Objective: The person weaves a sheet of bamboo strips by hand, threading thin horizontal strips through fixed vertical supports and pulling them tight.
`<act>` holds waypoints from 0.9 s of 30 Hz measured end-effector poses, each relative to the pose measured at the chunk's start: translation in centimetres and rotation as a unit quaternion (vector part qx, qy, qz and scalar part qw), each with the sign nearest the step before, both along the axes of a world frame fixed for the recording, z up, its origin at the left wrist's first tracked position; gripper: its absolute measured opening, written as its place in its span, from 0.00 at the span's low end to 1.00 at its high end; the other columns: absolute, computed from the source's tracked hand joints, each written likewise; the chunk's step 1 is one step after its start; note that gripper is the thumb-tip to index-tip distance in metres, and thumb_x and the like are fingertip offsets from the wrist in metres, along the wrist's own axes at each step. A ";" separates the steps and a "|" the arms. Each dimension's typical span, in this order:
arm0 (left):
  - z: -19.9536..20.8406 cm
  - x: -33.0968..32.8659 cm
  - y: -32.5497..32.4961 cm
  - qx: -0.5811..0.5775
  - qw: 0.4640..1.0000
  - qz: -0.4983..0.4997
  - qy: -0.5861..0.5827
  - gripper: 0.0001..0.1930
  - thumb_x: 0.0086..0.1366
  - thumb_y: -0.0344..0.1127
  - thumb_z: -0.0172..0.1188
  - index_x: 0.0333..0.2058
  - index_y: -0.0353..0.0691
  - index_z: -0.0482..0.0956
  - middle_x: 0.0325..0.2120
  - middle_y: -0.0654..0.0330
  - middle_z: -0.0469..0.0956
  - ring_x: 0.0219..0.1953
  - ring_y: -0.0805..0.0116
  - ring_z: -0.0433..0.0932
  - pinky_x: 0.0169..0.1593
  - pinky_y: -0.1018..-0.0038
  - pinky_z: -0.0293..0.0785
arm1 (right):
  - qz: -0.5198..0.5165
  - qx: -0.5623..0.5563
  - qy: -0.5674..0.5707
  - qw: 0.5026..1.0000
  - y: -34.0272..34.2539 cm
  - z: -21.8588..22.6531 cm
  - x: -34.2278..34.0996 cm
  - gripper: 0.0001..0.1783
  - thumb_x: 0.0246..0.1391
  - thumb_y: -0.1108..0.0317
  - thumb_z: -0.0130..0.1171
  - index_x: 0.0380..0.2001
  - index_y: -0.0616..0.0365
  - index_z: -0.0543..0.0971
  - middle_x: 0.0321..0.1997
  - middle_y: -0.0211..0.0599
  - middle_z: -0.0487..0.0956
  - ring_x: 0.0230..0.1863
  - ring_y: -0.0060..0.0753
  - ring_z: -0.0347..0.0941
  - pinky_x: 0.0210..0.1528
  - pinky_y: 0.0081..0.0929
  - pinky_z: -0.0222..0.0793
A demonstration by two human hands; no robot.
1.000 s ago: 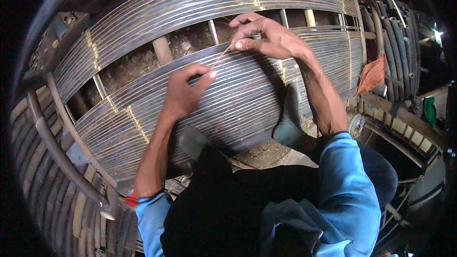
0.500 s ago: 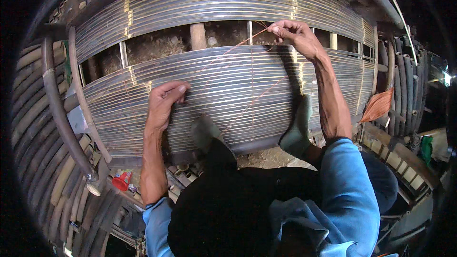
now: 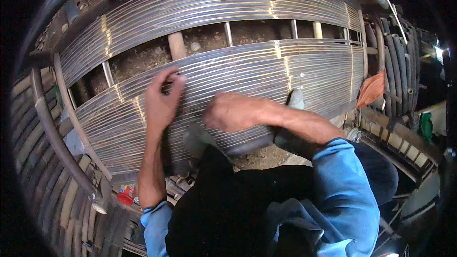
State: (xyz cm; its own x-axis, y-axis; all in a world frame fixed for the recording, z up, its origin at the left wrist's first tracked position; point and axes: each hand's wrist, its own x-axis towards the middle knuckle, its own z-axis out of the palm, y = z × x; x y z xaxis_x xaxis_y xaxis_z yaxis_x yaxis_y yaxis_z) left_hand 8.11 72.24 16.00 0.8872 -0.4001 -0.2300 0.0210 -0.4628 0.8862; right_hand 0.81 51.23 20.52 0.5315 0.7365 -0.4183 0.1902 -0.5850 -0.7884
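Observation:
A wide panel of thin, pale-edged slats [image 3: 257, 76] lies before me, with fine reddish cords running across it. Over its left half is my left hand [image 3: 163, 97], slightly blurred, thumb and forefinger curved with a gap between them and nothing visible there. My right hand [image 3: 227, 113] is low over the middle of the slats, fingers curled in and smeared by motion. Whatever it may hold is hidden. My left foot [image 3: 197, 140] and right foot [image 3: 296, 99], in greyish footwear, rest at the panel's near side.
Beyond a gap with crossbars stands a second slatted strip [image 3: 190, 12]. An orange bundle [image 3: 371, 89] hangs at the frame's right end. Dark poles [image 3: 52, 119] are stacked at left, with a red container [image 3: 126, 195] near my left forearm. Something green [image 3: 425, 126] is at far right.
My right hand, raised at the far edge with a reddish cord pinched in it, has swept down and left toward my left hand. The left hand's thumb and fingers have parted. The view has shifted.

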 end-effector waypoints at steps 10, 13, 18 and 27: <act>-3.8 -2.9 -2.1 -0.109 0.936 -0.067 0.328 0.16 0.70 0.42 0.62 0.44 0.33 0.82 0.31 0.62 0.80 0.31 0.74 0.75 0.38 0.76 0.73 | -0.123 0.149 0.012 0.981 2.2 0.6 -2.3 0.13 0.48 0.70 0.63 0.39 0.63 0.82 0.42 0.51 0.82 0.44 0.54 0.78 0.46 0.44 0.75; 0.5 -2.9 -0.2 -0.134 0.934 -0.028 0.329 0.16 0.73 0.43 0.57 0.33 0.34 0.84 0.33 0.61 0.81 0.39 0.71 0.76 0.46 0.74 0.71 | -0.373 0.132 -0.273 0.877 -1.5 -1.4 0.8 0.18 0.61 0.60 0.61 0.46 0.63 0.80 0.42 0.50 0.81 0.48 0.49 0.79 0.54 0.43 0.73; 1.3 -4.0 3.3 -0.322 0.926 0.011 0.199 0.19 0.77 0.39 0.49 0.30 0.33 0.79 0.39 0.48 0.81 0.62 0.54 0.71 0.68 0.61 0.59 | -0.393 0.065 -0.331 0.856 -2.8 -4.5 1.5 0.21 0.62 0.56 0.61 0.50 0.62 0.80 0.42 0.46 0.82 0.52 0.48 0.77 0.62 0.46 0.66; 4.4 -7.5 1.0 -0.566 0.777 0.135 0.240 0.22 0.75 0.44 0.47 0.21 0.41 0.64 0.19 0.59 0.63 0.25 0.63 0.63 0.43 0.61 0.61 | -0.468 -0.184 -0.202 0.840 -11.3 -8.6 2.8 0.28 0.59 0.44 0.62 0.29 0.62 0.88 0.26 0.48 0.84 0.38 0.51 0.82 0.53 0.48 0.70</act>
